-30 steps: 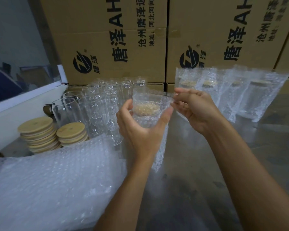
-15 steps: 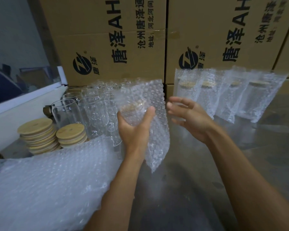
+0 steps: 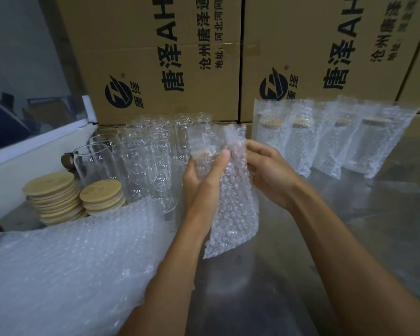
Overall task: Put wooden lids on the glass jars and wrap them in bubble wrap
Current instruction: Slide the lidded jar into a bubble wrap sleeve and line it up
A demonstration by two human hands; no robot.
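Note:
In the centre I hold a jar inside a bubble wrap bag, above the table. My left hand grips its upper part, thumb across the front. On the bag's right side, my right hand curls its fingers against the wrap. Several bare glass jars stand behind, at the left. Two stacks of wooden lids sit further left. Several wrapped jars with lids lean in a row at the back right.
A pile of bubble wrap bags fills the lower left. Printed cardboard boxes wall off the back. A white ledge runs along the left. The grey table surface lies under my arms.
The bag's open top, with the lid visible a second ago, is now folded over the jar. My right hand let go of the rim and came back against the bag's right side.

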